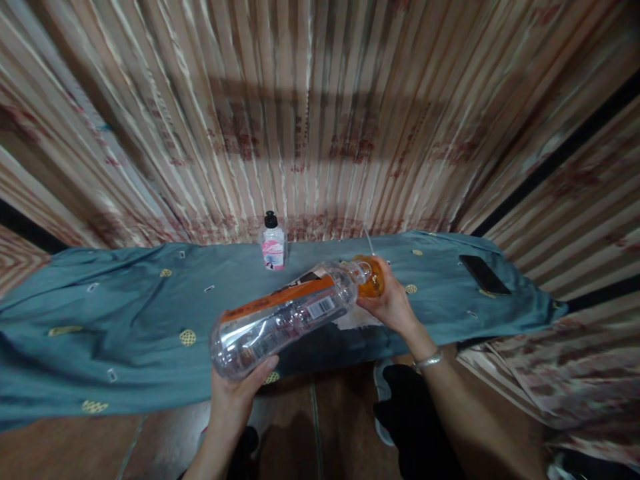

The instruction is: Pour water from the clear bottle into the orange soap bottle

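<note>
A large clear plastic bottle (285,323) with an orange label and a barcode is held tilted above the cloth, its neck pointing up and to the right. My left hand (237,393) is closed around its base from below, the thumb along the near side. At the neck, my right hand (395,300) is closed on an orange see-through piece (369,277); whether this is a cap or a small container I cannot tell. A thin pale tube or stick (369,239) shows just above it. A whitish paper or cloth piece (357,319) lies beneath the right hand.
A small white-and-pink bottle with a black cap (273,248) stands upright at the back. A black phone (484,275) lies at the right on the teal patterned cloth (135,313). Striped curtains (310,120) hang behind and at both sides, with dark bars (555,160) on the right.
</note>
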`<state>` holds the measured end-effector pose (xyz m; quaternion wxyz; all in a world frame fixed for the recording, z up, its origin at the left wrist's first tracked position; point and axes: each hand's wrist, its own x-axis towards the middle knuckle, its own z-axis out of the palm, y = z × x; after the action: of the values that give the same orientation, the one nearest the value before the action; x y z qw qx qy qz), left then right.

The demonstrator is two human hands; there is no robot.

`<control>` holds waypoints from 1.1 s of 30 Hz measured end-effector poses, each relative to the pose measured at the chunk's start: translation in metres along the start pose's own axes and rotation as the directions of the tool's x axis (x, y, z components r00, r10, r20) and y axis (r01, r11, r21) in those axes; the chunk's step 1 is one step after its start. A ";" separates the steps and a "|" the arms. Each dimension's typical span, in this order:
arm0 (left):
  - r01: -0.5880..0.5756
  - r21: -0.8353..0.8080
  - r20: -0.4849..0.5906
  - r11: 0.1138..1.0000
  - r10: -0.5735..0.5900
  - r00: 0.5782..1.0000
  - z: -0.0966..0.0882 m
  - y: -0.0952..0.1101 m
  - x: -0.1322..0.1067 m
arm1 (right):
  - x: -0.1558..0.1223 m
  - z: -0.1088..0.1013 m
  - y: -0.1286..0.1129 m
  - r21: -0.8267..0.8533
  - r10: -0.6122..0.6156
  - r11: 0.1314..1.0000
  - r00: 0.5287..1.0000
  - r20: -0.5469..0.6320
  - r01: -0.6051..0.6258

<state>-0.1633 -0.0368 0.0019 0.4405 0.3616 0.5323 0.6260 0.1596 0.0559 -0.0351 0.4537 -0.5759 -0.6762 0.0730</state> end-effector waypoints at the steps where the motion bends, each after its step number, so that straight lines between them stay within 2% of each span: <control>1: -0.002 0.003 -0.003 1.000 0.002 1.000 -0.001 -0.001 0.000 | 0.000 0.000 0.000 0.001 0.002 1.000 1.000 0.003 -0.002; 14: 0.009 0.001 0.019 1.000 -0.009 1.000 -0.008 -0.012 0.001 | 0.001 -0.002 -0.002 -0.007 0.003 1.000 1.000 0.006 -0.003; 33: 0.019 -0.002 0.010 1.000 -0.019 1.000 -0.003 -0.003 0.000 | 0.000 -0.001 0.001 0.010 -0.006 1.000 1.000 0.005 0.006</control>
<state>-0.1658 -0.0379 -0.0017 0.4495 0.3591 0.5330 0.6204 0.1605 0.0558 -0.0353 0.4548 -0.5715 -0.6788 0.0765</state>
